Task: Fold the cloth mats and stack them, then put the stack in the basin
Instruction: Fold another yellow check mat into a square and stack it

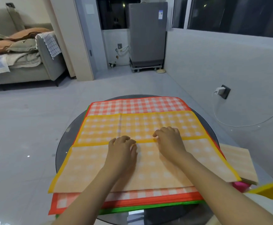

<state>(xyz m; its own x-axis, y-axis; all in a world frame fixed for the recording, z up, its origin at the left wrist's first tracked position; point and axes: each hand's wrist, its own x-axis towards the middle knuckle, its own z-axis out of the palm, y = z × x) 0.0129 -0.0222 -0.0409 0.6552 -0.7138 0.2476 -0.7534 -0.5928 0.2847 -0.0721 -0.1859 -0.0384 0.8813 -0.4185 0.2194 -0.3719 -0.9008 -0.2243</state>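
Observation:
A yellow checked cloth mat [100, 166] lies on top of a pile, its near half folded over so the folded edge runs across the middle. My left hand [122, 151] and my right hand [169, 140] rest side by side on that folded edge, fingers curled and pressing down on the cloth. Under it lies an orange-red checked mat [137, 104], showing at the far and near sides. A green mat [148, 207] peeks out at the bottom. No basin can be made out.
The pile sits on a round dark glass table [64, 143]. A wooden board [239, 161] and a pink object [240, 186] lie at the right edge, with a yellow item [272, 190] nearer. A sofa stands far left, a wall socket with a charger on the right.

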